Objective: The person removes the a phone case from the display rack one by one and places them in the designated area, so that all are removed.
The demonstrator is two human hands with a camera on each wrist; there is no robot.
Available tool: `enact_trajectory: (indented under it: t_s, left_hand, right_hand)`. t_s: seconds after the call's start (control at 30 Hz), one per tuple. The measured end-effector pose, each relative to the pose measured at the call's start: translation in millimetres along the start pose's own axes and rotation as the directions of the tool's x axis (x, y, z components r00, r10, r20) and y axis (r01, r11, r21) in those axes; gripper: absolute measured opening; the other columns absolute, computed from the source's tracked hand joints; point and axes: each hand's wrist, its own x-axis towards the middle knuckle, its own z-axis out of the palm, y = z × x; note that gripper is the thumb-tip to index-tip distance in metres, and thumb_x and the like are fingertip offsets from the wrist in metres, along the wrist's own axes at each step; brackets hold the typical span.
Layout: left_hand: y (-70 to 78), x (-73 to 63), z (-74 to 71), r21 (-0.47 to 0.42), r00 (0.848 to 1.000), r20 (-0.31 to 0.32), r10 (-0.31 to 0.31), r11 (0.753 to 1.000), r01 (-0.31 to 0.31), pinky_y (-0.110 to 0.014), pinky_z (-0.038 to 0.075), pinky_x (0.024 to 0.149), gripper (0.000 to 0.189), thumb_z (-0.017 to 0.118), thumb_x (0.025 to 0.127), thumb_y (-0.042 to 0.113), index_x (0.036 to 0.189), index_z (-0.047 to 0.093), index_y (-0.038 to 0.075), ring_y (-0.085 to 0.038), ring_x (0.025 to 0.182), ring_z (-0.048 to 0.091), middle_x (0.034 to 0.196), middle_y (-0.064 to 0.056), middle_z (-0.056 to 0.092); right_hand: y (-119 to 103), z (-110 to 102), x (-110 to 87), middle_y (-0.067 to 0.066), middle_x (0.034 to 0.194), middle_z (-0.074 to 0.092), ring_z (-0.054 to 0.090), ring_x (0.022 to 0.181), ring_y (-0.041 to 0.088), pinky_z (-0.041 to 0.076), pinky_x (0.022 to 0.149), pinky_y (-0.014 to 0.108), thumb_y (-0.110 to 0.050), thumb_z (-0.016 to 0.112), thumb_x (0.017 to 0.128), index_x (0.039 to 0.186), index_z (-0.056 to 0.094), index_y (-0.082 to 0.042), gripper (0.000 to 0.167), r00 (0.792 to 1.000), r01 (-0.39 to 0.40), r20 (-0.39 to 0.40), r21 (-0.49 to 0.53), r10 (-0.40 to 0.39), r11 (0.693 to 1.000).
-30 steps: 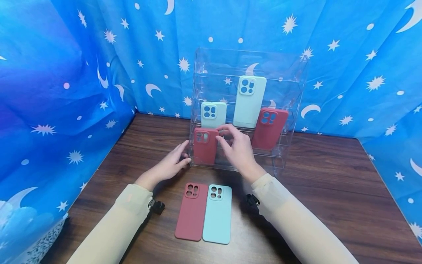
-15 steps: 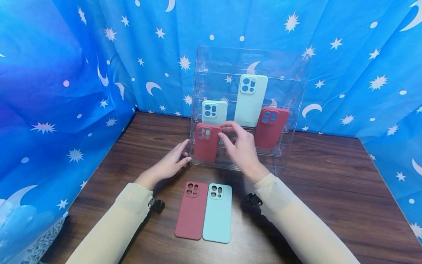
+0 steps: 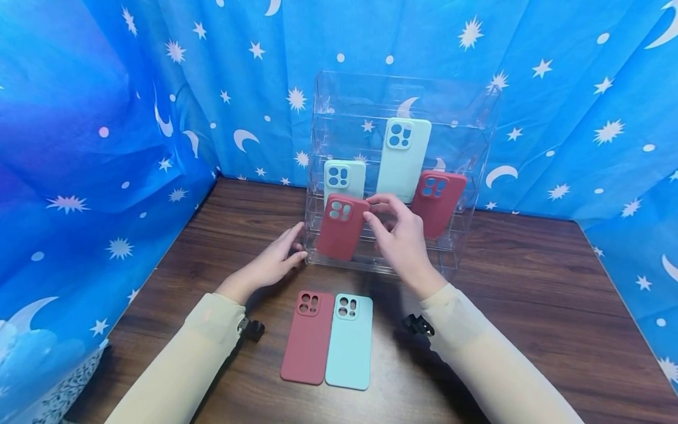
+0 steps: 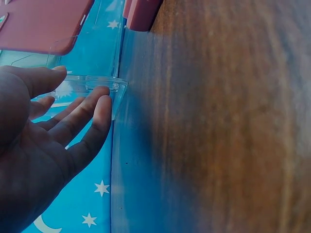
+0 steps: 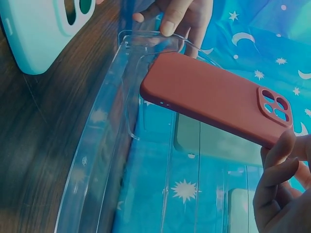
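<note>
In the head view my right hand (image 3: 399,235) pinches a red phone case (image 3: 336,235) by its upper right corner. The case leans to the right in front of the lower left tiers of a clear tiered display stand (image 3: 477,126). From the right wrist view, this red case (image 5: 209,92) is tilted and its lower end looks raised off the stand. My left hand (image 3: 270,259) touches the stand's left side with extended fingers. Behind the held case, a mint phone case (image 3: 344,176) stands on a tier, partly hidden.
Higher up the stand is another mint case (image 3: 405,159), with a red case (image 3: 439,203) lower at its right. Nearer me, a red case (image 3: 307,338) and a mint case (image 3: 349,341) lie side by side on the wooden table (image 3: 529,306). A starry blue curtain (image 3: 254,112) hangs behind.
The red case has come up from the lowest left tier and shifted right, tilting as my right hand moved right with it. My left hand has stayed at the stand's side.
</note>
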Motion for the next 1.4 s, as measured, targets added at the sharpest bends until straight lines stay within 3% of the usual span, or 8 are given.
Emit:
enact_trajectory:
  t_s: [0.23,0.53,1.03,1.4]
  left_hand:
    - [-1.7,-0.4,0.4,0.009,1.000,0.003,0.008,1.000,-0.008,-0.056,0.047,0.112,0.072,0.055,0.108,0.020,0.165,0.014,0.004,-0.036,0.129,0.058,0.158,-0.025,0.039]
    - [-1.8,-1.6,0.7,0.006,1.000,0.010,-0.009,1.000,0.008,-0.055,0.044,0.115,0.073,0.056,0.108,0.020,0.165,0.014,0.004,-0.036,0.130,0.058,0.154,-0.026,0.042]
    - [-2.2,1.3,-0.1,0.004,0.999,0.020,-0.033,0.999,0.033,-0.052,0.044,0.116,0.073,0.055,0.108,0.023,0.166,0.013,0.007,-0.034,0.134,0.057,0.158,-0.023,0.040]
    - [-0.4,3.3,-3.0,0.006,0.999,0.025,-0.043,0.999,0.042,-0.053,0.044,0.117,0.074,0.056,0.108,0.025,0.167,0.013,0.009,-0.032,0.132,0.058,0.154,-0.021,0.045]
  right_hand:
    - [-0.3,-6.7,-2.3,0.003,0.109,0.077,0.062,0.052,0.039,0.053,0.045,0.033,-0.023,0.072,0.099,0.123,0.067,-0.022,0.024,1.000,0.003,-0.019,-0.013,-0.004,1.000]
    - [1.1,-15.4,-11.2,0.005,0.103,0.077,0.064,0.050,0.026,0.054,0.045,0.032,-0.022,0.073,0.098,0.121,0.067,-0.021,0.024,0.999,-0.034,-0.006,-0.052,0.034,0.998]
    - [13.7,-39.5,-25.0,0.006,0.099,0.077,0.061,0.046,0.027,0.051,0.044,0.031,-0.026,0.072,0.099,0.122,0.067,-0.021,0.024,0.997,-0.072,0.005,-0.133,0.073,0.988]
    - [21.5,-55.0,-33.3,0.010,0.105,0.076,0.066,0.055,0.037,0.059,0.051,0.033,-0.029,0.072,0.099,0.124,0.066,-0.018,0.028,0.982,-0.179,0.028,-0.134,0.184,0.975]
